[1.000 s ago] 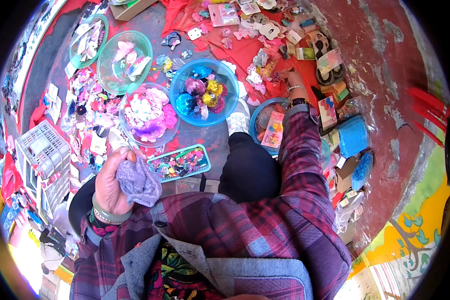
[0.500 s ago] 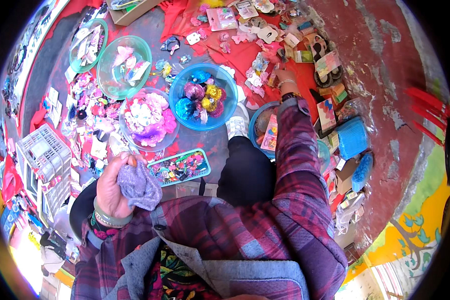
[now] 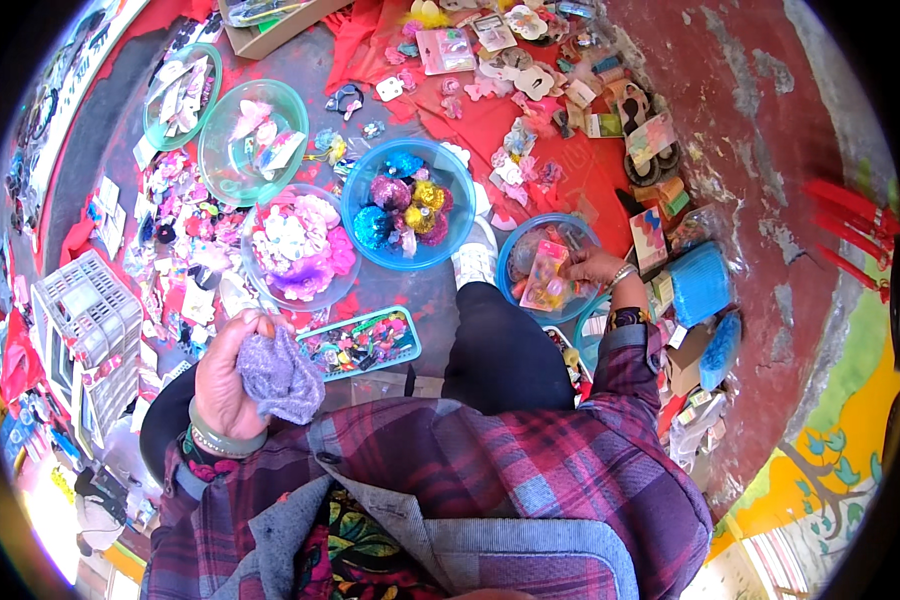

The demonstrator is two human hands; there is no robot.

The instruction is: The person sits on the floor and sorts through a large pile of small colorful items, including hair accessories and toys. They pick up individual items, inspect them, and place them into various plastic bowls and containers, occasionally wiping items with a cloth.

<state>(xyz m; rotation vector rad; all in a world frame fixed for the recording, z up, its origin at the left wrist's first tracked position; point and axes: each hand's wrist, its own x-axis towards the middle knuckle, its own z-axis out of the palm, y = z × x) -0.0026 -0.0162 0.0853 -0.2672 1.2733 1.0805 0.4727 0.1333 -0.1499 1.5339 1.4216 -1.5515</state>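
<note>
My left hand (image 3: 226, 378) is closed around a bunched lilac knitted cloth (image 3: 280, 374), held close to my chest above a small teal tray (image 3: 362, 343) of colourful trinkets. My right hand (image 3: 595, 268) reaches into a blue bowl (image 3: 545, 262) on my right and grips a pink packet (image 3: 544, 280) at the bowl's edge. My plaid sleeve runs down from that wrist. My dark trouser leg and white shoe (image 3: 475, 262) lie between the two hands.
A blue bowl of glittery balls (image 3: 406, 203), a clear bowl of pink flowers (image 3: 297, 245) and green bowls (image 3: 247, 140) sit ahead. A white basket (image 3: 90, 318) stands at left. Carded accessories cover a red cloth (image 3: 510, 100). A blue brush-like item (image 3: 698, 283) lies at right.
My right hand has drawn back from the far accessories to the blue bowl and taken hold of the pink packet. My left hand stays put with the cloth.
</note>
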